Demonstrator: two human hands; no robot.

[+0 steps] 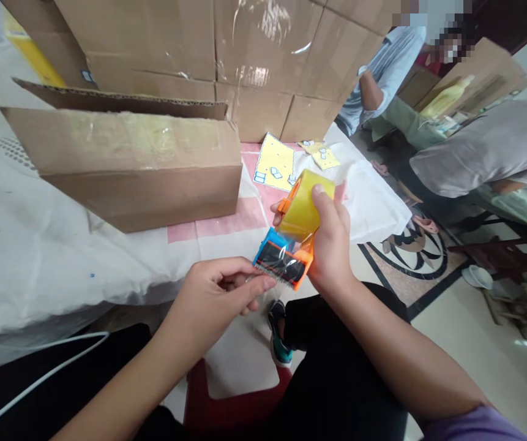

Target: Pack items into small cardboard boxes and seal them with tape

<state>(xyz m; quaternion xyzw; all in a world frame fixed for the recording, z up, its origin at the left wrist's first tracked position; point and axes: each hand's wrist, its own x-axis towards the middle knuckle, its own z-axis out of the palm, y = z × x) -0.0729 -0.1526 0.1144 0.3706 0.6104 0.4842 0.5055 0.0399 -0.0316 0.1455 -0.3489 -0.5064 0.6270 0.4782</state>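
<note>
In my right hand (332, 236) is a tape dispenser (306, 208) with a yellowish roll, an orange frame, and a blue and black front edge. My right fingers wrap around the roll, thumb on its outer face. My left hand (226, 285) pinches at the toothed cutting edge, thumb and forefinger closed on the clear tape end (265, 278). Left of the dispenser, a cardboard box (144, 196) lies on the cloth-covered table, with a flap standing up behind it and tape across its upper face.
Taped cardboard boxes (263, 43) are stacked behind. Yellow paper cards (275, 162) lie on the white tablecloth (373, 202). A person in a light blue shirt (396, 61) is at the back right; another in grey (488, 147) bends at the right. A red stool (235, 410) stands below.
</note>
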